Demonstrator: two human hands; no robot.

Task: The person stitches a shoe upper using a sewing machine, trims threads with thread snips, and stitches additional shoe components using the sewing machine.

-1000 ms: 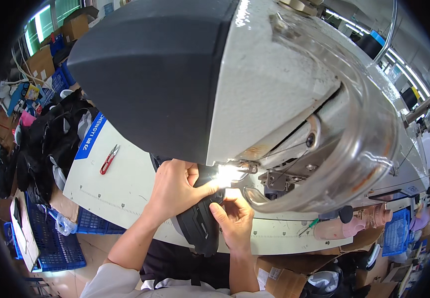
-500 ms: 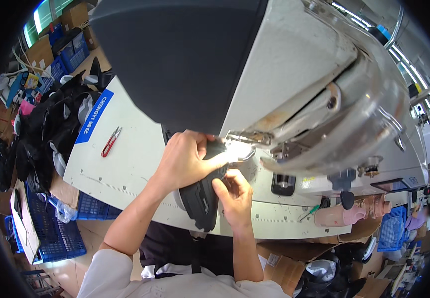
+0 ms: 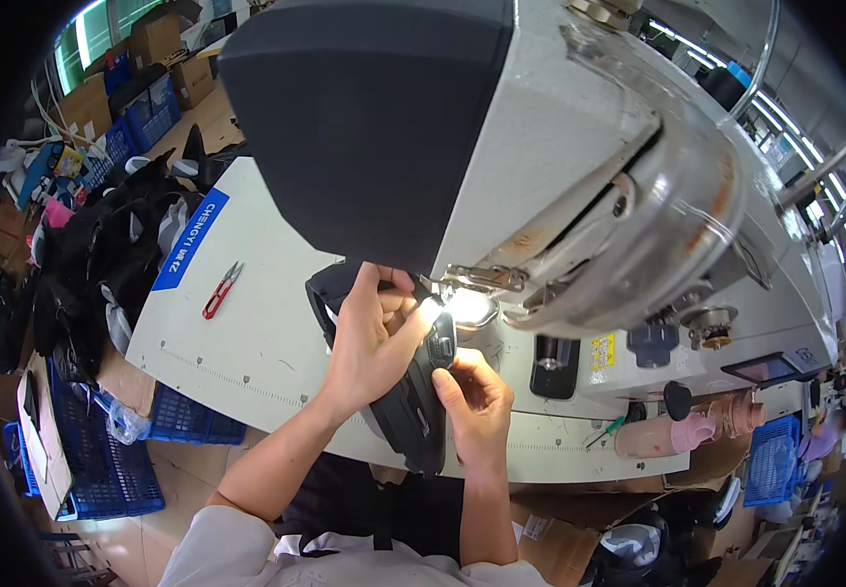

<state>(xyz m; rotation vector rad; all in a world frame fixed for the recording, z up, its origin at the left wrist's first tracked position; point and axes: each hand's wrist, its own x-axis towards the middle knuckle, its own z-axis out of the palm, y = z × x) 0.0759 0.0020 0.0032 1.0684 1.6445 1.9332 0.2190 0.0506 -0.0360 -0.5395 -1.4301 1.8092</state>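
Note:
A black padded piece (image 3: 405,416) with moulded ridges lies at the needle area of a large grey sewing machine (image 3: 560,127), its near end reaching over the table's front edge. My left hand (image 3: 369,342) is closed on its upper part, with thumb and fingertips close under the lit needle area. Nearer to me, my right hand (image 3: 477,401) pinches the right edge of the same piece between thumb and bent fingers. The glare of the machine's lamp (image 3: 467,301) and my left fingers hide the exact spot under the needle.
Red-handled thread snips (image 3: 218,298) lie on the white table (image 3: 257,338) at left. To the right are a black phone-like object (image 3: 554,367), a green-handled screwdriver (image 3: 606,432) and a pink bottle (image 3: 663,433). Dark pieces (image 3: 81,284) heap beyond the left edge, above blue crates (image 3: 110,460).
Both hands and the black piece have shifted slightly right and toward me. More of the piece's far left part shows beside my left hand. The view has tilted a little.

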